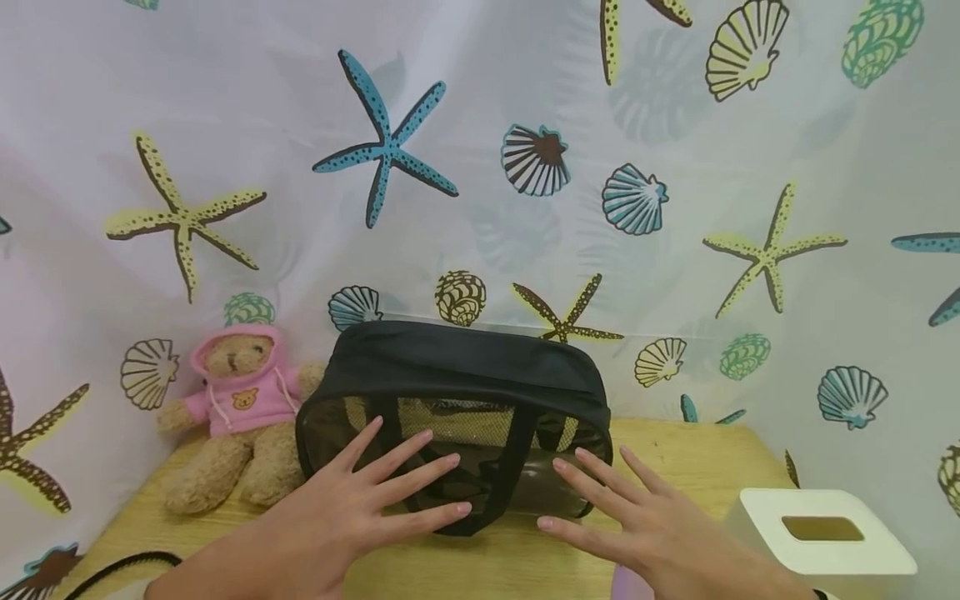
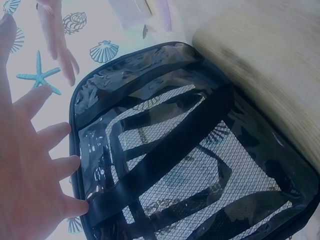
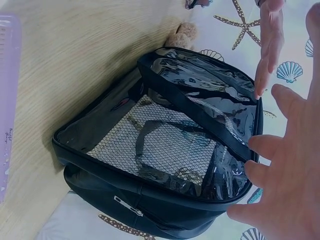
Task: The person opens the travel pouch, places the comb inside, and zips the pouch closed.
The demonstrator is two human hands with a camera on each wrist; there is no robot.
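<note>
A black bag (image 1: pixel 465 358) with a see-through front panel and a dark strap handle (image 1: pixel 517 458) stands on the wooden table. Mesh shows through the panel (image 2: pixel 200 175) in the left wrist view. My left hand (image 1: pixel 352 508) is spread before the bag's left half, fingers straight and apart, holding nothing. Likewise spread, my right hand (image 1: pixel 660 533) is before its lower right corner. In the wrist views the fingertips come near the bag's edge; whether they touch it I cannot tell. A silver zipper pull (image 3: pixel 127 206) lies on the bag's dark side.
Left of the bag sits a teddy bear (image 1: pixel 247 408) in a pink hoodie. A white tissue box (image 1: pixel 817 525) stands at the right. Partly visible is a purple plastic item (image 3: pixel 9 100). A black cord (image 1: pixel 120 567) curves at front left. Behind hangs a curtain (image 1: pixel 480 233) printed with starfish and shells.
</note>
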